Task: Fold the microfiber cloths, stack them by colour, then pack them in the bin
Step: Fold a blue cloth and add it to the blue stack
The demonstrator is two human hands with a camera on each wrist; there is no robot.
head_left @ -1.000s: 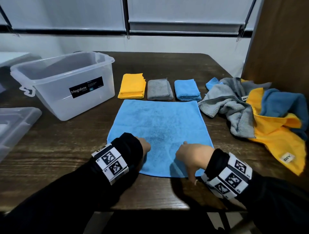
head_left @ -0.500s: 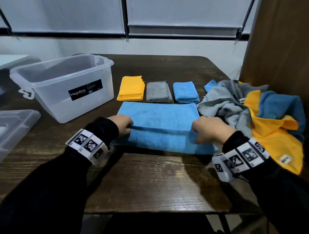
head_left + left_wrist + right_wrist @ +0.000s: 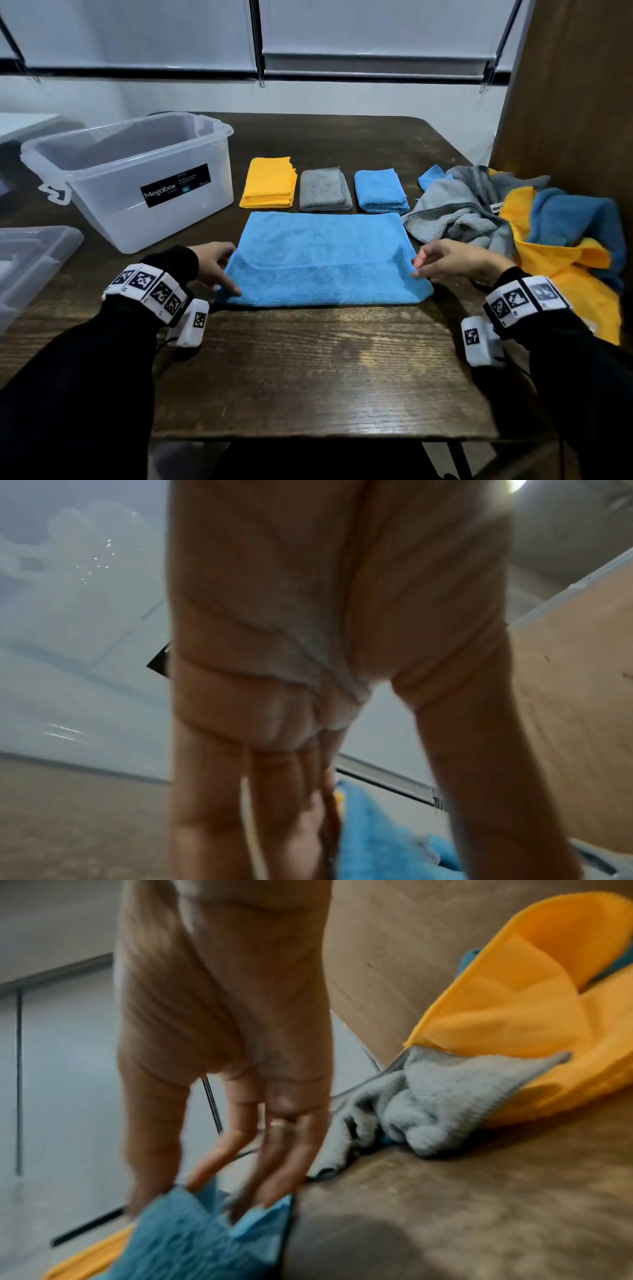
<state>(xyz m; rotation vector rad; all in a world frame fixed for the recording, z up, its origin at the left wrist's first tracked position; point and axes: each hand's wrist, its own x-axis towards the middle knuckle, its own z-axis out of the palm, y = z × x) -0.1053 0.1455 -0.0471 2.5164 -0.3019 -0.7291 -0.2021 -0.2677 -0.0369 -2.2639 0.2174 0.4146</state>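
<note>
A blue cloth (image 3: 322,240) lies mid-table, its near part doubled over itself. The flap's edge runs across the middle, sagging between two raised corners. My left hand (image 3: 233,270) pinches the flap's left corner, and my right hand (image 3: 416,267) pinches its right corner. In the right wrist view, my thumb and fingers (image 3: 274,1177) pinch the blue cloth (image 3: 192,1240). The left wrist view is blurred, with blue cloth (image 3: 373,831) between my thumb and fingers (image 3: 212,804). Behind it lie folded yellow (image 3: 269,183), grey (image 3: 324,190) and blue (image 3: 380,192) stacks. The clear bin (image 3: 113,212) stands at the back left.
A heap of unfolded grey, yellow and blue cloths (image 3: 513,233) lies at the right, against a wooden panel (image 3: 565,85). A clear lid (image 3: 30,260) sits at the left edge. Bare table (image 3: 325,359) lies between me and the cloth.
Both hands lifted the flat cloth's near edge and carried it away from me over the cloth. Since half a second ago they have slid outward to the flap's corners.
</note>
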